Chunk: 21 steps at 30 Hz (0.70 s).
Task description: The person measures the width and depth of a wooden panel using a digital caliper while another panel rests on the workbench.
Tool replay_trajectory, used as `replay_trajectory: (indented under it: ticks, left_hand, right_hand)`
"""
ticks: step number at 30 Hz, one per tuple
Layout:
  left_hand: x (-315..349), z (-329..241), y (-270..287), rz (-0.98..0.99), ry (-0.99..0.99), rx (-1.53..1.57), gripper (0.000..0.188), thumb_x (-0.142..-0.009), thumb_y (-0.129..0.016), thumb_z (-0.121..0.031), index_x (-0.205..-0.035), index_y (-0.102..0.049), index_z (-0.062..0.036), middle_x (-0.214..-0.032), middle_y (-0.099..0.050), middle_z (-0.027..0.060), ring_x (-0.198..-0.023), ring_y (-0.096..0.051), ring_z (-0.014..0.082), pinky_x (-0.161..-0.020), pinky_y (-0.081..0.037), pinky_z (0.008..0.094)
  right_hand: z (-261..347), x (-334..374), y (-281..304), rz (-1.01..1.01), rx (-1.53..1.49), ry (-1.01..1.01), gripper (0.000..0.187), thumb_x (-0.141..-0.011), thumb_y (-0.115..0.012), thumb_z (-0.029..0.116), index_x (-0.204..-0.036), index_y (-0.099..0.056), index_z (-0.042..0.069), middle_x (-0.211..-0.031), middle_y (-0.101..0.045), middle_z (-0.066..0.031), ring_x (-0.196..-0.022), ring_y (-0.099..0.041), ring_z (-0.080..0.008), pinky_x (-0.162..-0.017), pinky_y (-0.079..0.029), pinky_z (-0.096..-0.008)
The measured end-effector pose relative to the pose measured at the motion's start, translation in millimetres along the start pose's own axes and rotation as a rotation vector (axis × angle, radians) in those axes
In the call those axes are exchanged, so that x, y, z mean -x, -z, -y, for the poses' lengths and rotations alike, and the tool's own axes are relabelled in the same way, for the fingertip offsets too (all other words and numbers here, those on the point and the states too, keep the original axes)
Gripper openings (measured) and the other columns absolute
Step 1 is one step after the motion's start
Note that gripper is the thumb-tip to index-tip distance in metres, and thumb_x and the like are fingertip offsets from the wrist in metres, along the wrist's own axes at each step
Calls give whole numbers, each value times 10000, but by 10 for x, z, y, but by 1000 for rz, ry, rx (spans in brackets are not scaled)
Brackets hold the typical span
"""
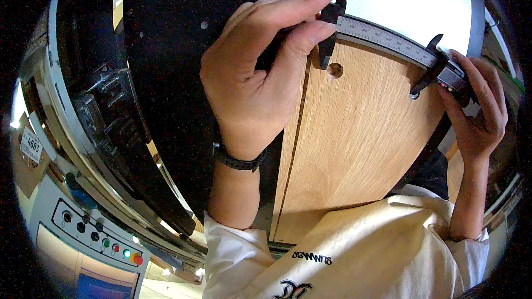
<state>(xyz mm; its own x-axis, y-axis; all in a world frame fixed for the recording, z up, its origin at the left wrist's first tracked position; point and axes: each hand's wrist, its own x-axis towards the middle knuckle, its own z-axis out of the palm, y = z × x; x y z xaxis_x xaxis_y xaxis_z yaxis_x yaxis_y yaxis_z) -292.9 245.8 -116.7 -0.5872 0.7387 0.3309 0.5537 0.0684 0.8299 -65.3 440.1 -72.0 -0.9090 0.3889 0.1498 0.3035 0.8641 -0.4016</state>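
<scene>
I have both hands on one caliper (382, 37), which spans the far part of a light wooden panel (343, 138), its scale running from upper left down to the right; the left hand (255, 72) pinches the fixed end narrowly between thumb and index finger, while the right hand (481, 116) holds the sliding end, its thumb below and fingers above the small display (451, 79); the caliper's jaws stand wide apart, the longer pair pointing toward the wearer; the tip at the left end sits just beside a round hole (334, 71) in the wood, and the tip at the right end meets a small round spot (414, 95) that I cannot make out as hole or fitting; whether the bar touches the panel, I cannot tell; beyond it I see a bright white surface (410, 0); to the left lies a black surface (166, 33) dotted with pale round spots; a black wristband (241, 160) circles the left wrist; at lower left I see a control box (100, 238) with coloured buttons above a screen (83, 271).
</scene>
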Motion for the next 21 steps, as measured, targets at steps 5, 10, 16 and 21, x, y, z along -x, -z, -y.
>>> replay_trajectory:
  ticks: [5, 10, 16, 21]
  left_hand:
    - [12, 4, 0, 5, 28, 30, 203, -838, -767, -38, -1036, -723, -22, -1002, -747, 64, -829, -658, 84, -751, -517, 218]
    - [26, 28, -12, 5, 24, 69, 208, -832, -765, -20, -1035, -718, -7, -1014, -745, 65, -837, -659, 86, -782, -519, 219]
    - [3, -8, -37, 22, 28, 33, 239, -819, -769, -8, -1051, -711, 0, -1031, -743, 73, -850, -663, 91, -788, -520, 223]
    - [-2, -48, 48, 41, 64, -14, 237, -831, -770, -36, -1057, -713, 0, -1044, -741, 77, -875, -664, 104, -810, -512, 227]
  right_hand:
    - [-12, 4, 0, 3, -6, 2, 500, -645, -855, 34, -1126, -719, 30, -1041, -702, -118, -946, -660, -258, -825, -537, -337]
    - [-5, 16, -15, 8, -7, -23, 523, -625, -864, 68, -1126, -719, 27, -1032, -704, -120, -945, -661, -264, -826, -539, -339]
    - [-29, 1, 45, 1, -18, 5, 549, -606, -870, 113, -1129, -723, 39, -1035, -709, -115, -937, -662, -267, -819, -541, -342]
    - [-7, -20, -11, -1, -57, 18, 573, -584, -877, 142, -1129, -727, 44, -1012, -700, -111, -926, -662, -258, -801, -539, -337]
